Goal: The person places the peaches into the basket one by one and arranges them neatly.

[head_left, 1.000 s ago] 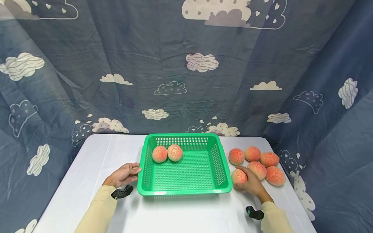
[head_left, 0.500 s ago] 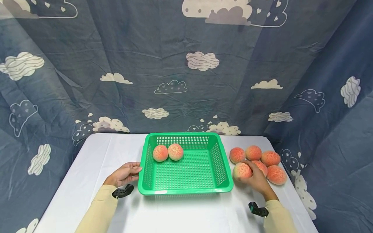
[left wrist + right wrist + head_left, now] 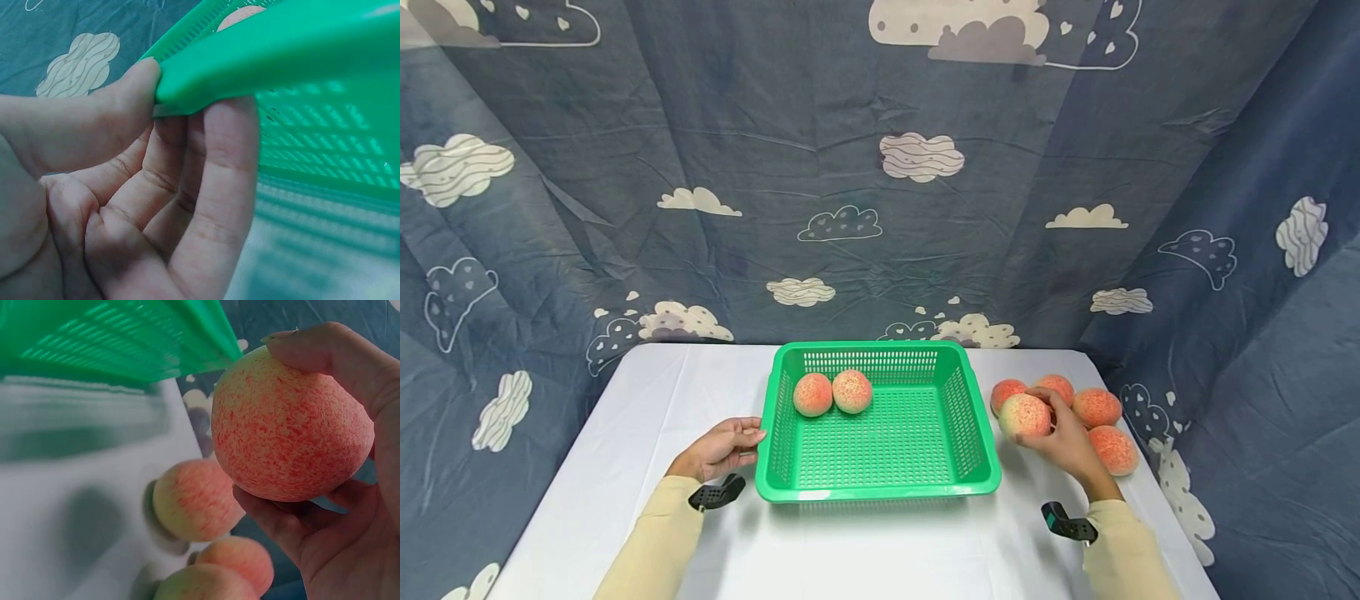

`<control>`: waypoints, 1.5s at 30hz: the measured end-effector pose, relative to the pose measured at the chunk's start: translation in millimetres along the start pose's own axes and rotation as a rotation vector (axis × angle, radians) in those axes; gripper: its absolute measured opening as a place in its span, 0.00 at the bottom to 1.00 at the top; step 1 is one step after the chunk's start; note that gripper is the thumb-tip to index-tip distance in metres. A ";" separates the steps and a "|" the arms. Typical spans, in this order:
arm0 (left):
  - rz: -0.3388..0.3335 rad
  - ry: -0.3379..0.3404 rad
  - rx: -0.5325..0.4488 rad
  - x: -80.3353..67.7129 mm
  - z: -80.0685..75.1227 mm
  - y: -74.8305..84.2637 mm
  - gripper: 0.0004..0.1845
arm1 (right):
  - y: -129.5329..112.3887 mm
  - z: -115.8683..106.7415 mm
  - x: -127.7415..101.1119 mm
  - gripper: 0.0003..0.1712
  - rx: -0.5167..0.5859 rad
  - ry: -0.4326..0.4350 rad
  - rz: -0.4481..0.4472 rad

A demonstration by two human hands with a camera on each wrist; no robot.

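Dark blue cloth (image 3: 850, 108) printed with pale clouds fills most of my head view, hanging behind and beside everything. Below it I have the worktop (image 3: 865, 554), covered in white. Next in size is the green plastic basket (image 3: 895, 493), a rectangular one with pierced walls and a slotted floor, sitting upright at the middle of the worktop.

At the basket's left side, the left hand (image 3: 721, 448) pinches the rim; my left wrist camera shows the thumb over the edge and fingers underneath. Past the opposite side, the right hand (image 3: 1069, 440) has thumb and fingers curled round a peach, held above the worktop and outside the basket.

As for the peaches, the basket contains two, a redder one (image 3: 812, 395) and a paler, speckled one (image 3: 852, 392), side by side in the far left part, the rest of its floor bare. The held peach (image 3: 1024, 415) is cream on the side toward the basket and red-flecked elsewhere. Four loose peaches (image 3: 1097, 407) show around the right hand, partly covered from my angle, resting on the worktop.
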State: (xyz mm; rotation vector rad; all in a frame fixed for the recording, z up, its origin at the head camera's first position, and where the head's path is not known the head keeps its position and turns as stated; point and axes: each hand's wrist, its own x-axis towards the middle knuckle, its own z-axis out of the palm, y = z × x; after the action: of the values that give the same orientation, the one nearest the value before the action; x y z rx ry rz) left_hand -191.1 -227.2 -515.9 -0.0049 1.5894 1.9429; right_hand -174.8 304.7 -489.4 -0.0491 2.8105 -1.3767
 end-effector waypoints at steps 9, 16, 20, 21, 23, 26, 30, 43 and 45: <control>0.003 -0.005 0.006 0.1 0.3 1.6 0.17 | -16.4 -3.6 10.5 0.44 0.025 -0.031 -0.075; 0.011 -0.022 -0.009 -0.4 0.1 2.0 0.14 | -31.4 -1.3 21.3 0.44 0.049 -0.094 -0.097; 0.015 -0.036 -0.025 -0.6 0.4 2.1 0.12 | -36.7 4.7 29.3 0.44 0.060 -0.125 -0.109; 0.015 -0.036 -0.027 -0.5 0.5 2.2 0.12 | -38.5 6.5 31.2 0.43 0.066 -0.129 -0.107; 0.013 -0.031 -0.024 -0.2 0.4 2.0 0.13 | -42.0 10.6 35.3 0.43 0.070 -0.134 -0.097; 0.010 -0.025 -0.011 -0.3 0.0 1.9 0.16 | -47.7 18.2 42.4 0.42 0.066 -0.146 -0.116; 0.006 -0.012 -0.011 -0.5 -0.8 1.3 0.19 | -54.6 29.7 53.2 0.41 0.036 -0.176 -0.201; 0.008 -0.018 -0.011 0.3 -2.9 -1.2 0.21 | -70.8 70.0 84.2 0.40 -0.051 -0.266 -0.351; 0.007 -0.020 -0.007 0.6 -3.2 -1.4 0.20 | -71.5 75.9 88.1 0.40 -0.069 -0.276 -0.359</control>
State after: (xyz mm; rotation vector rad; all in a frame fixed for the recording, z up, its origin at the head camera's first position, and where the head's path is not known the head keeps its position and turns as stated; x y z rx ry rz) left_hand -192.1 -229.7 -518.3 0.0171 1.5721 1.9479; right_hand -259.3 198.0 -479.2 -0.7167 2.6983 -1.2081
